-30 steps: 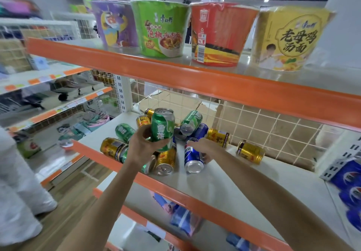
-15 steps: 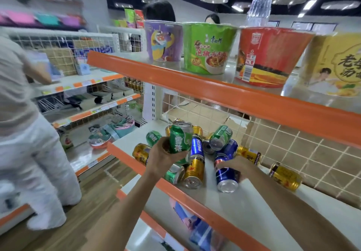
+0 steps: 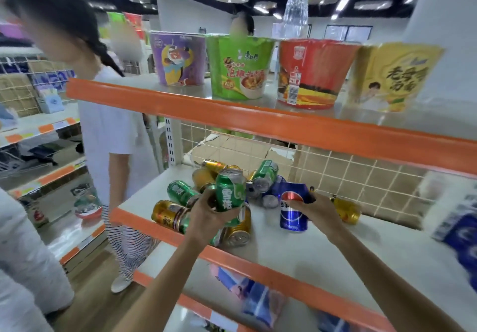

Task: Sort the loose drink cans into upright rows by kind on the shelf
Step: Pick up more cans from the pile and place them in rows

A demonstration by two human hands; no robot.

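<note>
My left hand (image 3: 209,215) grips a green can (image 3: 230,192) and holds it upright above the pile. My right hand (image 3: 313,209) grips a blue cola can (image 3: 293,209), which stands upright on the white shelf (image 3: 322,251). Behind and beside them lies a heap of loose cans on their sides: a green can (image 3: 180,192) and a gold can (image 3: 169,214) at the left, another gold can (image 3: 238,229) in front, a green can (image 3: 265,175) at the back. A single gold can (image 3: 346,210) lies to the right, partly hidden by my right hand.
Noodle bowls stand on the upper shelf: purple (image 3: 178,59), green (image 3: 238,68), red (image 3: 312,72), yellow (image 3: 392,76). A wire grid (image 3: 361,176) backs the can shelf. Blue packs (image 3: 462,231) lie at the right. A person in white (image 3: 108,114) stands left of the shelf.
My right hand has turned the blue can from lying to upright on the shelf. My left hand still holds the green can up. The view has swung; a person now stands close at left.
</note>
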